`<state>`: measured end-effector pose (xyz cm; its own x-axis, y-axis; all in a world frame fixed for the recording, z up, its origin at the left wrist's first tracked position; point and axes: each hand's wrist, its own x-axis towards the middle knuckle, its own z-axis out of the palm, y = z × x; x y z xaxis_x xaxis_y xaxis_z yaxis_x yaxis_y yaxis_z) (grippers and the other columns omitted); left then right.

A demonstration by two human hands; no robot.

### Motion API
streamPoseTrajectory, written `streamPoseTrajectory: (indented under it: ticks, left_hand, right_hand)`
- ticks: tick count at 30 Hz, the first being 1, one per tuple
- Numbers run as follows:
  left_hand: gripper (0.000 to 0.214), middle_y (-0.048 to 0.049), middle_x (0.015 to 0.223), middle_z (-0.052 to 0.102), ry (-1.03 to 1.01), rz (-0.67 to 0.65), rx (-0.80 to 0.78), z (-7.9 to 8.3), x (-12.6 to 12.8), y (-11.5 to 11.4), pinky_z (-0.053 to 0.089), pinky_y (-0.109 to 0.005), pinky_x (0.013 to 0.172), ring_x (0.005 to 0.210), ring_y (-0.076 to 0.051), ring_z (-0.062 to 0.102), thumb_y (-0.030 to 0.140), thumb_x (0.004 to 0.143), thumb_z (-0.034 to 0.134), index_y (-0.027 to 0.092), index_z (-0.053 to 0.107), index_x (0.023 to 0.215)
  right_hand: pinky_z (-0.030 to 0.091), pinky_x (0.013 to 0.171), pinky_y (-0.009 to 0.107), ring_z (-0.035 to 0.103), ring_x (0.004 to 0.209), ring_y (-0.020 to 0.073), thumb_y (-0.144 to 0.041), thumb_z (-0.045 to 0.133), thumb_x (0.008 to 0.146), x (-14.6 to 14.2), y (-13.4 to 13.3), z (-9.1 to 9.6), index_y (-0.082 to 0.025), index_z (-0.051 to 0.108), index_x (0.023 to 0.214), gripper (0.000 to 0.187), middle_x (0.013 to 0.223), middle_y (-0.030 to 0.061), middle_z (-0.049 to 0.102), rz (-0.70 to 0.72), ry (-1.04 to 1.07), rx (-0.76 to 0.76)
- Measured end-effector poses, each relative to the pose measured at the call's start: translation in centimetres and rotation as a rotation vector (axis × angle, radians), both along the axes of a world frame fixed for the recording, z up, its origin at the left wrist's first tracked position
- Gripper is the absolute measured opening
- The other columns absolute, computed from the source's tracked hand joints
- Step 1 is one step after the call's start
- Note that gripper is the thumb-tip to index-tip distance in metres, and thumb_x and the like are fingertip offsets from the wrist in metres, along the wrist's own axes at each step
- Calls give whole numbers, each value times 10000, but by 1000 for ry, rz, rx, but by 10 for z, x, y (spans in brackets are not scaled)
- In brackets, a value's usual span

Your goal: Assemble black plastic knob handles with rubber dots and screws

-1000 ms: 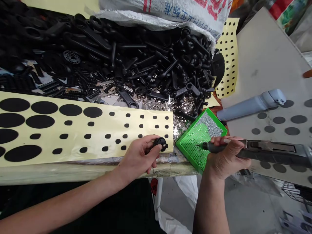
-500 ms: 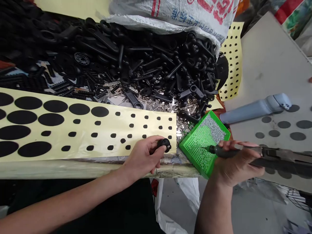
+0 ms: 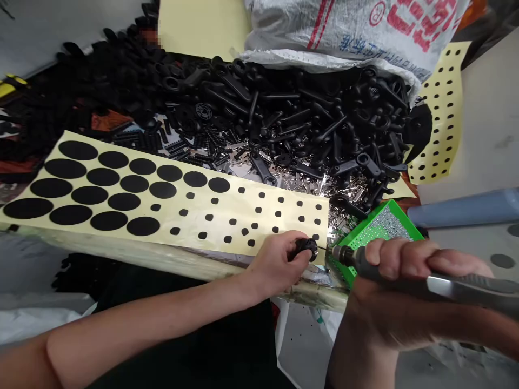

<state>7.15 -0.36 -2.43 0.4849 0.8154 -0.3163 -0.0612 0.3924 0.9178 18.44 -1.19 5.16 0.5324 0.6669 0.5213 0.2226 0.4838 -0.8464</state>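
Note:
A small round black plastic part [image 3: 307, 248] with a bit of metal on its end is pinched between the thumb and fingers of my left hand [image 3: 278, 265]. My right hand [image 3: 389, 308] is wrapped round a dark power screwdriver [image 3: 458, 289]. The screwdriver's thin bit points left, with its tip at or just beside the black part; whether they touch I cannot tell. Beneath the right hand sits a green tray [image 3: 365, 219] with small silver screws, partly hidden. Under my left hand lies a yellow sheet [image 3: 239, 206] of black round stickers and small black pads.
Black plastic handles [image 3: 300, 97] are heaped along the back, with small metal clips [image 3: 312, 181] in front of them. A white woven sack [image 3: 292, 32] rests behind. At right are a blue-grey cylinder [image 3: 466, 208] and another dotted yellow sheet [image 3: 436, 119].
The screwdriver has left the screws in the green tray and come left to the black part. My left hand still holds that part. The view has shifted left.

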Motion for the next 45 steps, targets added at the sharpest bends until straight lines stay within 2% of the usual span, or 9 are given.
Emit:
streamPoseTrajectory:
  ticks: [4, 18, 23, 29, 34, 37, 40, 43, 45]
  left_hand:
    - [175, 66, 518, 500, 37, 1, 48, 1, 1, 0, 334, -189, 375, 400, -83, 488, 260, 823, 530, 145, 592, 939]
    - [135, 64, 484, 475, 92, 56, 83, 4, 3, 1, 318, -193, 389, 410, -82, 449, 224, 784, 543, 147, 618, 867]
    - [154, 53, 514, 493, 103, 101, 138, -1, 4, -2, 373, -207, 430, 443, -89, 455, 228, 778, 553, 146, 635, 879]
    - [185, 7, 602, 577, 176, 112, 227, -7, 4, -5, 416, -221, 503, 538, -118, 518, 238, 798, 548, 129, 654, 904]
    - [206, -26, 663, 625, 228, 105, 288, -6, 1, -6, 456, -243, 567, 593, -141, 553, 246, 809, 544, 130, 665, 929]
    - [229, -26, 664, 623, 202, 99, 271, -7, 1, -7, 467, -249, 578, 596, -144, 559, 237, 805, 546, 127, 666, 967]
    - [246, -14, 651, 600, 137, 91, 207, -7, 2, -5, 466, -237, 548, 575, -130, 546, 233, 793, 568, 120, 665, 988]
    - [335, 10, 627, 566, 3, 38, -14, -3, 0, -2, 446, -222, 450, 470, -100, 502, 258, 809, 570, 101, 620, 1101]
    - [412, 19, 609, 545, -118, -19, -139, 2, -4, 0, 413, -212, 385, 427, -96, 487, 287, 835, 551, 84, 565, 1192]
  right_hand:
    - [322, 348, 220, 331, 369, 54, -773, 533, 695, 0, 3, -5, -220, 463, 690, 558, 507, -98, 313, 72, 69, 14]
    - [334, 371, 224, 339, 380, 56, -722, 664, 620, 0, 8, -16, -224, 478, 742, 545, 526, -101, 349, 116, 25, -2]
    - [345, 379, 221, 377, 380, 59, -602, 692, 708, -6, 10, -13, -224, 476, 715, 436, 521, -96, 385, 159, -7, -26]
    - [362, 403, 251, 413, 422, 76, -458, 721, 755, -13, 11, -15, -215, 500, 751, 328, 554, -82, 435, 100, 24, -43]
    - [358, 423, 252, 402, 449, 74, -539, 702, 735, -22, 15, -19, -217, 494, 774, 385, 598, -72, 423, 0, -3, -38]
    - [348, 433, 250, 385, 461, 70, -628, 636, 740, -22, 16, -20, -224, 476, 783, 436, 629, -66, 382, -79, -15, -61]
    - [354, 447, 256, 374, 462, 67, -717, 609, 688, -15, 17, -14, -226, 461, 756, 518, 617, -70, 359, -27, 26, -126]
    - [354, 457, 262, 371, 461, 73, -743, 544, 714, -6, 21, -5, -228, 433, 696, 527, 592, -70, 334, 36, 71, -131]
    - [374, 472, 285, 393, 459, 83, -674, 531, 782, 2, 24, -1, -222, 459, 674, 469, 596, -53, 367, -88, 12, -26]
